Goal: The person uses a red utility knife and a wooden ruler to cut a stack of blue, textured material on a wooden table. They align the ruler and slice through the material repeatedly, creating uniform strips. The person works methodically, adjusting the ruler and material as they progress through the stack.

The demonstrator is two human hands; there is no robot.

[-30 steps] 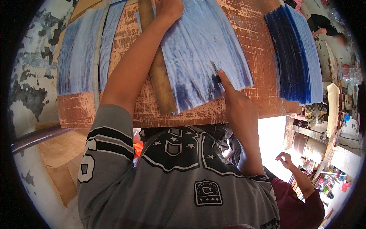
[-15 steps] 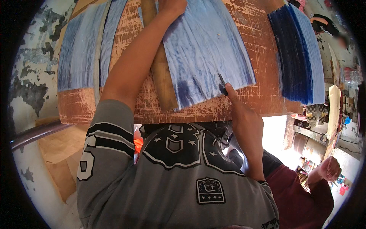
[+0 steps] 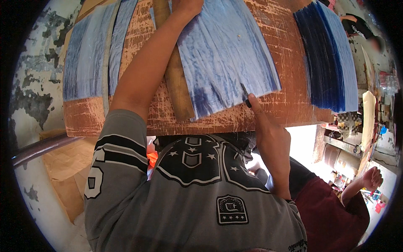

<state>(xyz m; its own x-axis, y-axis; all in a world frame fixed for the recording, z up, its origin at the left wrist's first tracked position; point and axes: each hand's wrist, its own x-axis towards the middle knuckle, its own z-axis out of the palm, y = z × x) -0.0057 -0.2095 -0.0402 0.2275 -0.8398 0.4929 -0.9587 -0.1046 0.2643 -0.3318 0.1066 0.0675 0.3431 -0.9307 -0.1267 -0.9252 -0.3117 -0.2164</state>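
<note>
While the scuffed wooden table (image 3: 289, 96) bears a dark blue bundle (image 3: 325, 59) at right, the pale blue fibre sheet (image 3: 224, 54) lies centre, beside a wooden stick (image 3: 178, 90). Left hand (image 3: 189, 5) presses its far end (grip unclear). Right hand (image 3: 270, 134), closed on a small blade (image 3: 244, 91), meets its near edge.

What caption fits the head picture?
Right hand runs a blade along blue-streaked sheets; left hand steadies them.

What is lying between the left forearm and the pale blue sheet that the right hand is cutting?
In the head view, a wooden strip lies between the left forearm and the blue sheet.
</note>
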